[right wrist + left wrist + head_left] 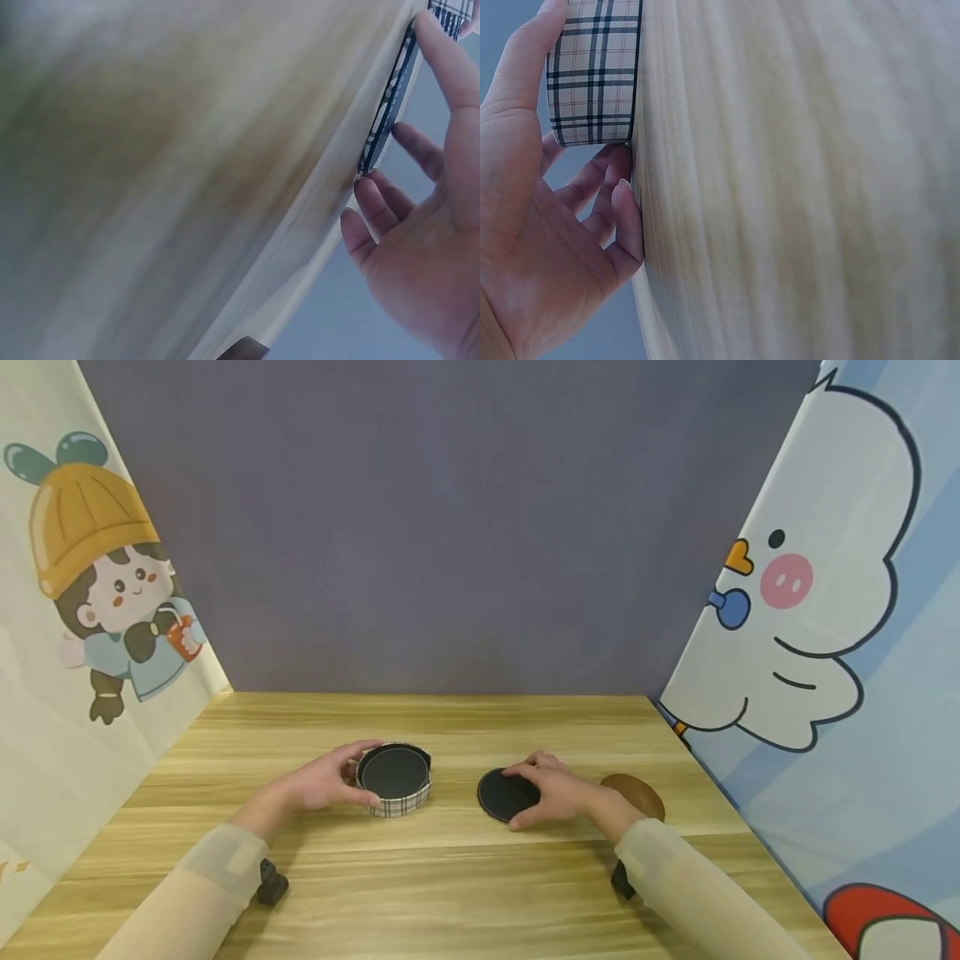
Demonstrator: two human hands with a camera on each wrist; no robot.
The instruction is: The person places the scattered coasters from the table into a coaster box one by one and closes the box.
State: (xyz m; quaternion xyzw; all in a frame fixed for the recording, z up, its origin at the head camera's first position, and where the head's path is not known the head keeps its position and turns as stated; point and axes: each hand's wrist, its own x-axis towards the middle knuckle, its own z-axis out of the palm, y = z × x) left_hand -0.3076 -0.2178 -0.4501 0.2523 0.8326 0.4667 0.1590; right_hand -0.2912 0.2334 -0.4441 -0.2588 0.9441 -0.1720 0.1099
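A round plaid coaster holder point(399, 807) stands on the table, with a black coaster point(393, 772) visible in its top. My left hand point(327, 779) grips the holder from the left, thumb on the near side and fingers round the far side. The left wrist view shows its plaid wall point(594, 75) close beside the thumb. To the right, another black round coaster point(501, 794) lies low at the tabletop. My right hand point(555, 793) holds this coaster by its rim, thumb at the near edge and a fingertip over its top. Its patterned edge point(388, 105) shows between thumb and fingers in the right wrist view.
A brown oval object point(637, 795) lies behind my right forearm, partly covered by it. The wood-grain table point(420, 893) ends at a grey back panel point(450, 527). Cartoon-printed panels stand along the left point(45, 710) and right point(825, 610) sides.
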